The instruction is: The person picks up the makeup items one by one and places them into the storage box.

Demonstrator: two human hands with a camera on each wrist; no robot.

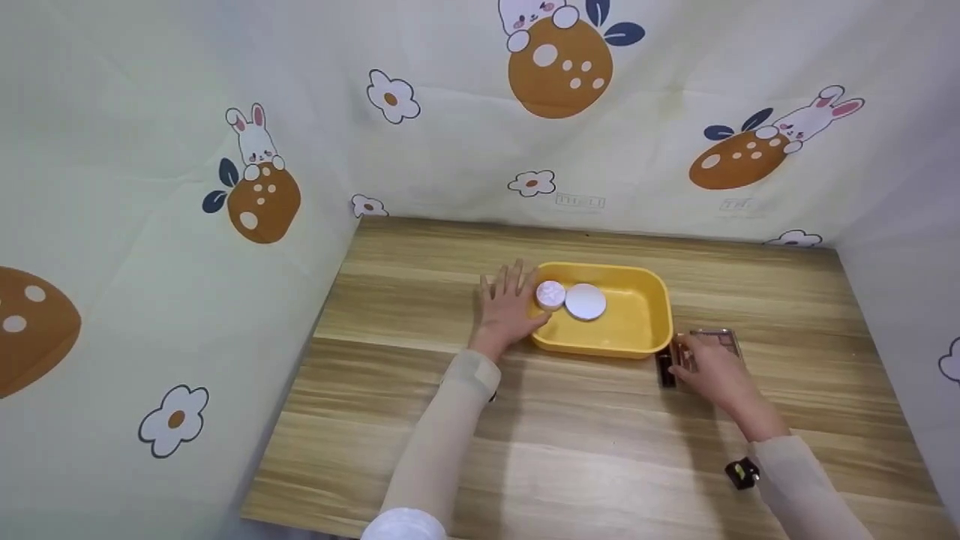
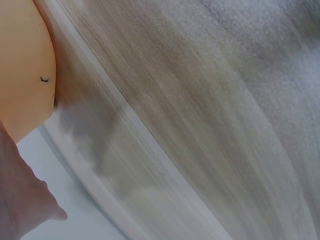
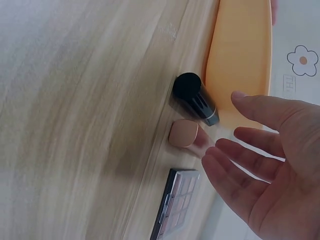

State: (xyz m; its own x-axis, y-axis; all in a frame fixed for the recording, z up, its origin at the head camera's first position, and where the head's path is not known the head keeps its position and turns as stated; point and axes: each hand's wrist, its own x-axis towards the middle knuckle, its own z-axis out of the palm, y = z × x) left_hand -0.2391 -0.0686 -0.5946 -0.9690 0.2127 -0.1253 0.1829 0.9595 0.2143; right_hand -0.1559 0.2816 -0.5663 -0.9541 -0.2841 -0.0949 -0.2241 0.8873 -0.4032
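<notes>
A yellow plastic bin (image 1: 600,349) stands on the table with a small pale-pink round case (image 1: 551,294) and a larger white round compact (image 1: 586,301) lying at its left end. My left hand (image 1: 511,309) has its fingers spread at the bin's left rim. Beside the right end of the bin, my right hand (image 1: 716,375) reaches over several cosmetics. In the right wrist view its fingers are apart and loosely bent, near a tube with a pinkish-beige cap (image 3: 183,133). A black tube (image 3: 196,97) lies beside it, nearer the bin. An eyeshadow palette (image 3: 175,206) is on the other side.
The wood-grain table (image 1: 585,442) is bordered by pale curtains (image 1: 442,150) printed with rabbits and flowers at the back and both sides. A small black device (image 1: 742,473) sits at my right wrist.
</notes>
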